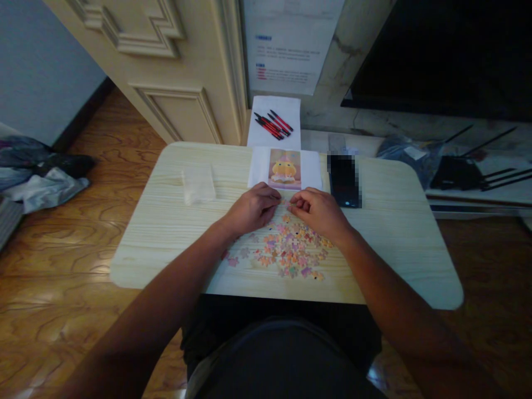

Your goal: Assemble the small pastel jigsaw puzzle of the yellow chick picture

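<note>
Between my fingertips, my left hand (252, 209) and right hand (316, 211) pinch small pastel cardboard puzzle pieces (286, 204) together; the loose scattered pile (286, 252) lies just behind both wrists, slightly nearer my right.

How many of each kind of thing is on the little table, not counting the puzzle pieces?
Reference picture: 1
Clear plastic bag: 1
Dark phone: 1
Total: 3
</note>
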The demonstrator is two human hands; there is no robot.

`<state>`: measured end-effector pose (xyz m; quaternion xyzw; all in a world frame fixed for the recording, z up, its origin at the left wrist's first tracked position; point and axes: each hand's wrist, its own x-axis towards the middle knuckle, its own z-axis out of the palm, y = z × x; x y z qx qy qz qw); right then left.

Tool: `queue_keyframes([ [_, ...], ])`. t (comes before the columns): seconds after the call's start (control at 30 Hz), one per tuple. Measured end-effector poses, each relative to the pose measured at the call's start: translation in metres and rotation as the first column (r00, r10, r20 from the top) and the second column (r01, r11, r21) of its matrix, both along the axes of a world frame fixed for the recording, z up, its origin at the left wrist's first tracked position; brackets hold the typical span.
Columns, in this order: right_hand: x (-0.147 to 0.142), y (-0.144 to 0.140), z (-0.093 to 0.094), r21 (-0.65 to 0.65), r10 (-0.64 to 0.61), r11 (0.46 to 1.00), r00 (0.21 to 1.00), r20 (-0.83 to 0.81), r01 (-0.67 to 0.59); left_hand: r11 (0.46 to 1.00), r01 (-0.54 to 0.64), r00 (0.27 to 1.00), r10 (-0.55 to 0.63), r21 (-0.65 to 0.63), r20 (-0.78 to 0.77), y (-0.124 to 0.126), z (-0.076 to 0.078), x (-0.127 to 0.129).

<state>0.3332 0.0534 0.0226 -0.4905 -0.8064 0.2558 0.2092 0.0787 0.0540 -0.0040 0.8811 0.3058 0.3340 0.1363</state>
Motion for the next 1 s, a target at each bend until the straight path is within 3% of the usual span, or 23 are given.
queue_keyframes([
  [0.67,0.004,0.000,0.002,0.040,0.051,0.998,0.999,-0.012,-0.050,1.000,0.004,0.999,-0.003,-0.025,0.034,0.003,-0.002,-0.001],
  [0.77,0.004,-0.003,0.008,0.041,0.154,0.987,0.987,-0.037,-0.153,0.999,-0.004,0.999,0.007,-0.053,0.049,0.002,-0.001,-0.002],
  [0.9,0.002,-0.009,0.016,-0.032,0.393,0.919,0.920,-0.009,-0.393,0.996,-0.002,0.996,0.009,-0.090,0.083,0.003,-0.002,-0.004],
  [1.0,0.001,-0.010,0.017,-0.033,0.445,0.895,0.894,0.058,-0.444,0.993,-0.014,0.994,0.026,-0.118,0.103,0.004,-0.003,-0.005],
])
